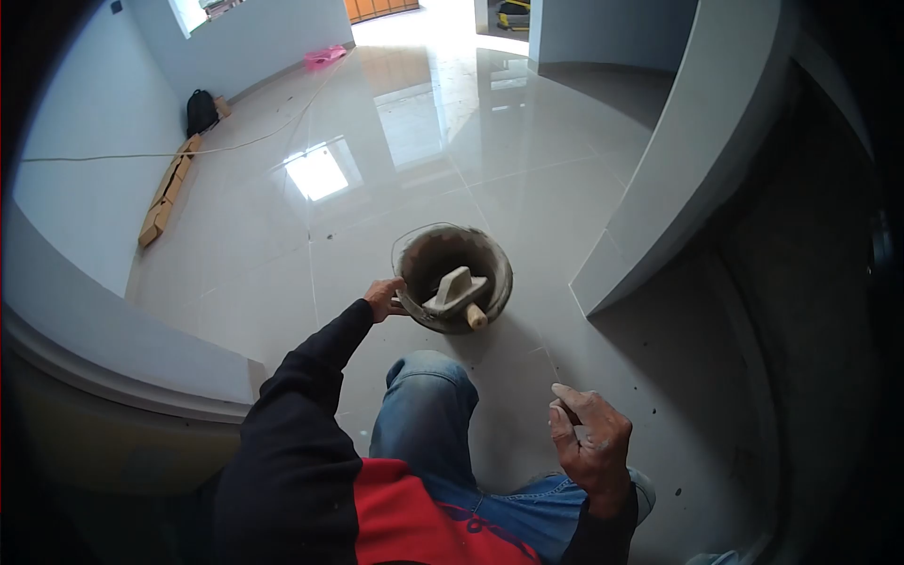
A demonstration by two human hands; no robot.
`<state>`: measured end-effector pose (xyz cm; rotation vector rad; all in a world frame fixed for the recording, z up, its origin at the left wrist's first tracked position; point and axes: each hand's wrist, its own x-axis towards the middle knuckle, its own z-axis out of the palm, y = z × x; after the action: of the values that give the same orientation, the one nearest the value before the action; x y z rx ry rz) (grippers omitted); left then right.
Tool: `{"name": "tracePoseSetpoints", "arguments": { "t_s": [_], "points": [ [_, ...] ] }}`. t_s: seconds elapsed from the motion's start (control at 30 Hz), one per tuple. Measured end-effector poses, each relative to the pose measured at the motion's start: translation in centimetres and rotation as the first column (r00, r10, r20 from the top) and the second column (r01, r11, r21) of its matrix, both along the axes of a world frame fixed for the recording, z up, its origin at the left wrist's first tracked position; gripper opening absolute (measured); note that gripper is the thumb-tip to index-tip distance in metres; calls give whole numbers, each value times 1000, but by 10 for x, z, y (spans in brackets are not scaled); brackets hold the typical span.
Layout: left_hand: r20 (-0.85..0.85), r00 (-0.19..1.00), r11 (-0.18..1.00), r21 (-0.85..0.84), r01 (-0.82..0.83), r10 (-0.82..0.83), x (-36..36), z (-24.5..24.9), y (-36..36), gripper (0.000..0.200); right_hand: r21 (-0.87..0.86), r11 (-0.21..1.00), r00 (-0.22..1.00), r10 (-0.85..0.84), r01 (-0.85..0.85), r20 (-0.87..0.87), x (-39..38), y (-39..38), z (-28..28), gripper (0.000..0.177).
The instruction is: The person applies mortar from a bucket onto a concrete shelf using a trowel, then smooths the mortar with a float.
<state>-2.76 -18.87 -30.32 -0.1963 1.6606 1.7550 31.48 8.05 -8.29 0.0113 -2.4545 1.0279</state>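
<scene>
A mortar-stained bucket (504,273) stands on the tiled floor in front of my knees, its thin wire handle leaning on the far left side. My left hand (384,299) grips the bucket's left rim, thumb on top and fingers outside. Inside the bucket lie a pale float-like tool (457,287) with a raised grip and a tool with a wooden handle (476,316) that points toward me; its head is hidden. My right hand (593,438), dusted white, is held over my right leg with thumb and fingers pinched together. Something small and dark shows between them, too little to name.
Glossy tiles (377,226) stretch ahead, with a cord (254,143) across them. Along the left wall are a long cardboard box (169,193) and a black backpack (201,111); a pink plastic bag (325,57) lies farther back. A wall edge (650,179) rises at right.
</scene>
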Motion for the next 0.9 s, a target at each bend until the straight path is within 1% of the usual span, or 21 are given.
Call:
{"name": "tracePoseSetpoints", "arguments": {
  "t_s": [0.03, 0.07, 0.1, 0.17, 0.23, 0.3, 0.33, 0.37, 0.43, 0.47, 0.5, 0.57, 0.6, 0.63, 0.67, 0.73, 0.8, 0.83, 0.87, 0.9],
  "points": [
    [18, 983, 983, 23, -183, 183, 1, -1, -11, 37, 1, 1000, 1000, 22, -22, -2, -3, 0, -3, 22],
    [55, 947, 945, 73, -320, 316, -3, -13, -20, 37, 4, 1000, 1000, 15, -15, -4, -5, 0, -7, 22],
    [55, 940, 938, 73, -339, 335, -5, -20, -26, 37, 6, 1000, 1000, 7, -7, -5, -8, 0, -9, 22],
    [4, 842, 837, 108, -536, 539, -11, -31, -34, 39, 1, 1000, 1000, 27, -27, 15, -16, -3, -11, 22],
    [18, 806, 798, 130, -589, 592, -19, -37, -38, 41, 0, 999, 998, 43, -43, 36, -22, -6, -13, 22],
    [58, 683, 676, 103, -730, 728, -26, -39, -39, 43, -8, 999, 998, 48, -48, 46, -29, -9, -19, 21],
    [54, 676, 666, 124, -735, 735, -27, -42, -40, 51, -5, 998, 997, 59, -59, 44, -32, -10, -20, 21],
    [50, 668, 659, 126, -742, 743, -24, -37, -41, 51, -9, 998, 997, 62, -61, 42, -32, -10, -21, 21],
    [71, 756, 746, 128, -654, 651, -17, -38, -42, 62, 1, 997, 996, 72, -72, 51, -36, -14, -20, 20],
    [84, 762, 758, 82, -647, 642, -9, -30, -37, 67, -3, 997, 996, 71, -71, 62, -37, -16, -20, 20],
    [87, 758, 753, 84, -653, 647, 1, -18, -28, 67, -9, 998, 995, 68, -68, 71, -39, -17, -19, 20],
    [173, 840, 854, -13, -520, 514, 23, 0, -11, 64, -13, 997, 994, 78, -77, 75, -43, -20, -19, 20],
    [173, 838, 852, -11, -523, 517, 30, 6, -10, 64, -19, 997, 994, 79, -77, 78, -44, -22, -16, 20],
    [180, 961, 974, 40, -222, 211, 35, 8, -8, 59, -16, 997, 994, 81, -80, 75, -46, -22, -18, 20],
    [165, 979, 991, 88, 104, -118, 37, 14, -4, 55, 5, 996, 994, 92, -92, 55, -49, -22, -21, 18],
    [-23, 942, 942, -37, 334, -335, 41, 43, 23, 44, 29, 993, 993, 112, -112, 30, -51, -22, -23, 17],
    [-210, 891, 915, -74, 396, -403, 35, 77, 53, 39, -20, 993, 990, 116, -115, 76, -53, -24, -24, 20],
    [-286, 865, 910, -75, 408, -412, 31, 97, 70, 42, -16, 991, 989, 131, -130, 71, -54, -25, -25, 20],
    [-380, 818, 893, -56, 446, -432, 27, 118, 86, 41, 0, 992, 991, 128, -128, 48, -55, -26, -25, 18],
    [-480, 755, 880, -85, 467, -447, 25, 144, 102, 39, 16, 992, 992, 121, -122, 24, -56, -26, -25, 16]
  ]
}}
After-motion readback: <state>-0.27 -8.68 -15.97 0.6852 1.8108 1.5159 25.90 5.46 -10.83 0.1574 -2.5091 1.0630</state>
